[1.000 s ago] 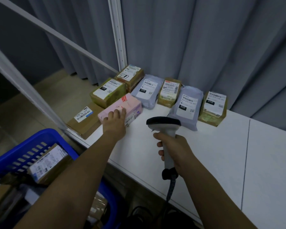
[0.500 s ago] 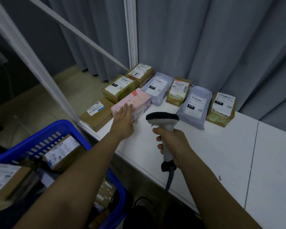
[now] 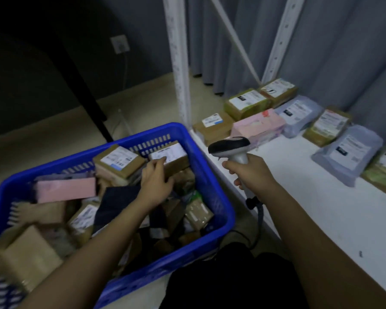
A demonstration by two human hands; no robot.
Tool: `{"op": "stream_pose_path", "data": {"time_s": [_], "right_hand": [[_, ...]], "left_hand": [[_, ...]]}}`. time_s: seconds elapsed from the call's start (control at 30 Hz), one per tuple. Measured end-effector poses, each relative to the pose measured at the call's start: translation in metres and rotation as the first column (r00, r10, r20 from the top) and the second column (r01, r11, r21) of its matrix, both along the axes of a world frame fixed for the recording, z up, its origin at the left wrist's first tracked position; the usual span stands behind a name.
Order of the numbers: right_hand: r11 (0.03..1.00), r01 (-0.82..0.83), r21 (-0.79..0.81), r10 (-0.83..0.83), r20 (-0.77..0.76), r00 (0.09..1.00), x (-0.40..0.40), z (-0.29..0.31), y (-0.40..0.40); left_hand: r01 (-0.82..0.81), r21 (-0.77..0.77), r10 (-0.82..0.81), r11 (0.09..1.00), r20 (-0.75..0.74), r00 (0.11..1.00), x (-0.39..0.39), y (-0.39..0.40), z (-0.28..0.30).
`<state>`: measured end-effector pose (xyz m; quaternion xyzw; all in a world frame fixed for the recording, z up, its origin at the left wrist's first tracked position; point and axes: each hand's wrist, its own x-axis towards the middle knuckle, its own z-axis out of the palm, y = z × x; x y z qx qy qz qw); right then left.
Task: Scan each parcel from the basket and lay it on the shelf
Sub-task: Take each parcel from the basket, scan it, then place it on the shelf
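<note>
Eight parcels are counted on the white shelf (image 3: 310, 219), to the right of the blue basket (image 3: 214, 197); these are taken as scanned and laid down. The basket is heaped with many more, so most of the task is judged to remain.

The step in hand is judged to be retrieval of the next parcel. The left hand (image 3: 157, 181) is placed inside the basket near its far wall, with the fingers laid on a brown carton (image 3: 172, 156) that carries a white label. Motion blur prevents a firm reading; whether the carton is gripped or only touched cannot be told. The right hand (image 3: 252, 172) is closed around the grip of the scanner (image 3: 230, 148), which is held upright just beyond the right wall of the basket, above the shelf edge. A dark cable is seen hanging from the scanner handle.

Materials:
- Basket: rigid moulded plastic, rectangular, with slotted walls.
- Parcels in the basket: mostly taped brown cardboard boxes; one flat pink box (image 3: 65, 189) toward the left wall; one dark soft bag at the centre.
- Shelf parcels: a pink box (image 3: 259, 127) nearest the basket, brown and greenish taped cartons, and two grey plastic mailer bags (image 3: 348, 157) with a soft, creased surface.
- Shelf: smooth white board carried on perforated white uprights (image 3: 177, 63).
</note>
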<state>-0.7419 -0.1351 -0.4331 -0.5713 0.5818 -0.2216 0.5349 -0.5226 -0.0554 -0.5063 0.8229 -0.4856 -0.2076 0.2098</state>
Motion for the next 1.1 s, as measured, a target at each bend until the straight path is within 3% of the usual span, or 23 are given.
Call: {"op": "stream_pose_path", "data": {"time_s": [0.13, 0.2, 0.37, 0.47, 0.63, 0.7, 0.83, 1.0, 1.1], "right_hand": [[0.99, -0.139, -0.033, 0.137, -0.064, 0.989, 0.025, -0.004, 0.008], [0.982, -0.184, -0.041, 0.18, -0.086, 0.98, 0.033, -0.007, 0.01], [0.973, -0.23, -0.027, 0.226, -0.106, 0.968, 0.047, -0.01, 0.011], [0.972, -0.236, -0.009, 0.234, -0.112, 0.966, 0.049, -0.013, 0.009], [0.97, -0.243, 0.015, 0.244, -0.088, 0.966, 0.052, -0.019, 0.004], [0.967, -0.255, 0.022, 0.255, -0.09, 0.963, 0.052, -0.02, 0.002], [0.968, -0.251, 0.023, 0.252, -0.069, 0.965, 0.054, -0.02, 0.0], [0.972, -0.231, 0.032, 0.233, -0.049, 0.971, 0.055, -0.02, 0.004], [0.974, -0.225, 0.037, 0.227, -0.046, 0.973, 0.056, -0.02, 0.005]], "left_hand": [[-0.224, -0.002, 0.223, 0.975, 0.113, 0.968, 0.054, 0.033, -0.005], [-0.302, 0.026, 0.298, 0.953, 0.099, 0.949, 0.073, 0.037, -0.009], [-0.487, 0.035, 0.484, 0.873, -0.191, 0.854, 0.099, 0.035, -0.027], [-0.528, -0.081, 0.449, 0.845, -0.426, 0.785, 0.127, 0.021, -0.071], [-0.73, 0.001, 0.64, 0.684, -0.48, 0.599, 0.12, 0.0, -0.047], [-0.749, 0.026, 0.672, 0.662, -0.465, 0.577, 0.114, -0.005, -0.039], [-0.71, -0.001, 0.6, 0.704, -0.533, 0.596, 0.108, -0.006, -0.045], [-0.523, -0.113, 0.378, 0.845, -0.565, 0.733, 0.093, 0.006, -0.049], [-0.453, -0.158, 0.298, 0.877, -0.562, 0.772, 0.084, 0.009, -0.042]]}}
